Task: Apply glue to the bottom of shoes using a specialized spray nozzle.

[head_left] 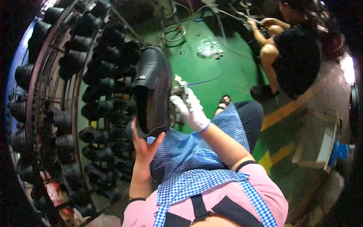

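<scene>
A black slip-on shoe [163, 81] stands heel down in front of me, its opening turned toward me and a small shiny piece on its upper. My bare left hand [145, 147] grips it around the heel, thumb on one side and fingers on the other. In a white glove, my right hand [193, 113] is closed on a metal spray gun [181, 87] just right of the shoe. The gun's tip points up and away from me. A thin blue hose [206, 80] shows beside it.
Racks [77, 102] filled with black shoes rise on my left. A person [291, 56] in dark clothes crouches at far right, handling a metal piece. Ahead, a clear crumpled heap [210, 48] and hoses lie on the green floor [204, 66]. A pale board [325, 145] stands at right.
</scene>
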`<act>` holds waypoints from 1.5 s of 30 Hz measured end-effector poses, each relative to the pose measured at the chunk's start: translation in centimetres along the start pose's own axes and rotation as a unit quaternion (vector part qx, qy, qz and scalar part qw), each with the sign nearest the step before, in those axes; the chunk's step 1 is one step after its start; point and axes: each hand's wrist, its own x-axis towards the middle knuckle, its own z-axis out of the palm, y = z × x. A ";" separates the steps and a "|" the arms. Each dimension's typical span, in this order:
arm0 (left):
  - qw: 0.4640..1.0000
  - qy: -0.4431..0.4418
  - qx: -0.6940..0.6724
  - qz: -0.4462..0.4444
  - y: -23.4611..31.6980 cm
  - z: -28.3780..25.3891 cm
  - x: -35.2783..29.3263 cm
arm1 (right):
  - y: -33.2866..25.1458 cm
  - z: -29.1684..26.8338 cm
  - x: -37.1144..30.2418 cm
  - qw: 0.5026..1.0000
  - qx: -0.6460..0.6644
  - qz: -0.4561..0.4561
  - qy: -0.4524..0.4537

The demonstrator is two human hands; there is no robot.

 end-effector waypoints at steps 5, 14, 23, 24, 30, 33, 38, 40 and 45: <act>0.992 0.068 -0.086 0.064 4.0 -2.7 1.5 | 0.8 -2.9 -1.2 0.999 -0.009 0.008 -0.039; 0.962 -0.111 0.151 0.197 6.7 -6.2 4.1 | 4.4 -3.2 -2.2 0.989 -0.122 0.016 -0.084; 0.960 -0.150 0.133 0.194 7.3 -6.5 4.2 | 4.7 -3.4 -3.6 0.993 -0.081 -0.017 -0.086; 0.956 -0.150 0.147 0.206 7.3 -6.6 4.2 | 4.2 -4.1 -3.9 0.995 -0.064 -0.007 -0.078; 0.918 -0.162 0.203 0.299 8.0 -6.7 4.8 | -0.1 -9.1 -4.6 0.959 0.160 0.165 -0.164; 0.903 -0.187 0.230 0.311 8.5 -6.6 5.4 | -1.9 -9.8 -5.0 0.954 0.147 0.136 -0.223; 0.895 -0.182 0.231 0.335 8.8 -6.1 5.8 | -2.3 -9.0 -5.7 0.965 0.142 0.092 -0.201; 0.894 -0.177 0.230 0.340 8.7 -5.8 5.8 | -2.0 -8.9 -5.7 0.968 0.164 0.067 -0.177; 0.896 -0.161 0.223 0.349 8.5 -5.7 5.9 | -2.0 -9.1 -5.6 0.976 0.091 0.011 -0.196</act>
